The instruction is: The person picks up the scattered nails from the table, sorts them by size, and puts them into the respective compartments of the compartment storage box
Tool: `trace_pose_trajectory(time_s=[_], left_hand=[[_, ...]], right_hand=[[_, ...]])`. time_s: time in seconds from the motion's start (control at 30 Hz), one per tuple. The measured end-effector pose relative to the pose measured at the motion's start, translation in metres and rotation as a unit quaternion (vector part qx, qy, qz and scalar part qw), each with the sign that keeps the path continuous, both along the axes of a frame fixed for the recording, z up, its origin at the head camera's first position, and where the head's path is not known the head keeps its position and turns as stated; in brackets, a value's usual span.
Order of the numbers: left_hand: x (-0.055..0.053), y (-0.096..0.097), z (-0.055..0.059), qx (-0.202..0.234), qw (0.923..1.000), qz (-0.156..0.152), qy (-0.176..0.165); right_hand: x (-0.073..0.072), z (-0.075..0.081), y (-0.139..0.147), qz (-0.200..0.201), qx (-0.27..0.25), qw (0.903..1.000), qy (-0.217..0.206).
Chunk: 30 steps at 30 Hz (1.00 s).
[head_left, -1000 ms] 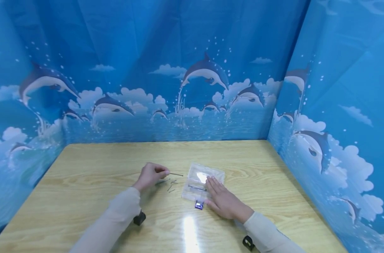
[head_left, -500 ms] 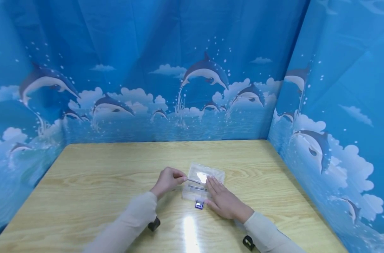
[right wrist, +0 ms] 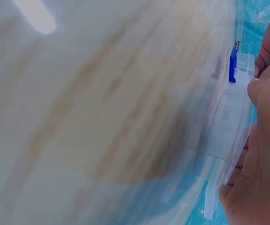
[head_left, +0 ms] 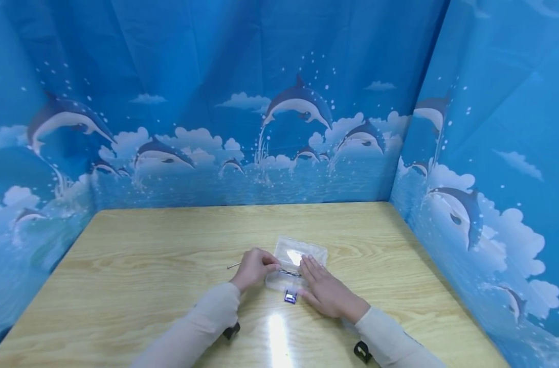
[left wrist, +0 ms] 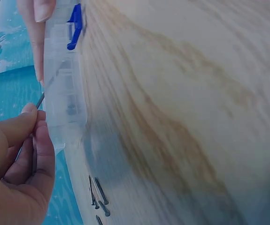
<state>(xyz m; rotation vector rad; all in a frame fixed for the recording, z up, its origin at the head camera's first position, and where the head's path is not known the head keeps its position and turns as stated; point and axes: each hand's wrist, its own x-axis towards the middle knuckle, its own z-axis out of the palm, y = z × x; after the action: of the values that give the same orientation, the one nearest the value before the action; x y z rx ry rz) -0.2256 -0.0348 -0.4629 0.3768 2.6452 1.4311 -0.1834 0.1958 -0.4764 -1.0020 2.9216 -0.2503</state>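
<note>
A clear plastic box (head_left: 302,249) with a blue clasp (head_left: 290,296) lies on the wooden table. My left hand (head_left: 255,268) is at the box's left side, pinching a thin metal nail (left wrist: 40,100) between thumb and fingertips. Its front end reaches over the box, where other long nails (head_left: 290,273) lie. Flat on the right part of the box rests my right hand (head_left: 327,291), fingers straight, hiding that part. In the right wrist view, its thumb (right wrist: 261,91) is beside the box's edge near the clasp.
One long nail (head_left: 233,266) shows on the table left of my left hand, partly covered by it. Several short nails (left wrist: 99,192) lie on the table near the box in the left wrist view. A blue dolphin-print curtain (head_left: 242,128) stands behind the table.
My left hand has carried the nail rightward from the loose nails to the box and lowered it beside those inside. The right hand has stayed in place.
</note>
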Motion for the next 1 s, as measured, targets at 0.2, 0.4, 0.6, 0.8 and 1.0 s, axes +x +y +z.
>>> trace_pose_trajectory(time_s=[0.2,0.4,0.6,0.8,1.0], left_hand=[[0.002,0.003,0.002,-0.013,0.9999,0.008,-0.006],[0.002,0.003,0.004,-0.014,0.9996,0.017,-0.016],[0.001,0.001,0.009,0.008,0.9991,0.041,-0.010],[-0.005,-0.010,0.018,-0.005,0.9979,0.062,0.019],[-0.009,-0.032,0.021,0.010,0.9961,0.087,0.012]], right_hand=[[0.000,0.001,0.000,0.003,-0.001,1.0000,0.000],[0.001,0.002,0.000,0.002,0.000,1.0000,-0.004],[0.001,0.002,-0.001,0.001,0.001,1.0000,-0.005],[0.001,0.001,-0.001,-0.001,0.004,1.0000,-0.003],[0.000,0.000,-0.001,-0.002,0.004,1.0000,-0.002]])
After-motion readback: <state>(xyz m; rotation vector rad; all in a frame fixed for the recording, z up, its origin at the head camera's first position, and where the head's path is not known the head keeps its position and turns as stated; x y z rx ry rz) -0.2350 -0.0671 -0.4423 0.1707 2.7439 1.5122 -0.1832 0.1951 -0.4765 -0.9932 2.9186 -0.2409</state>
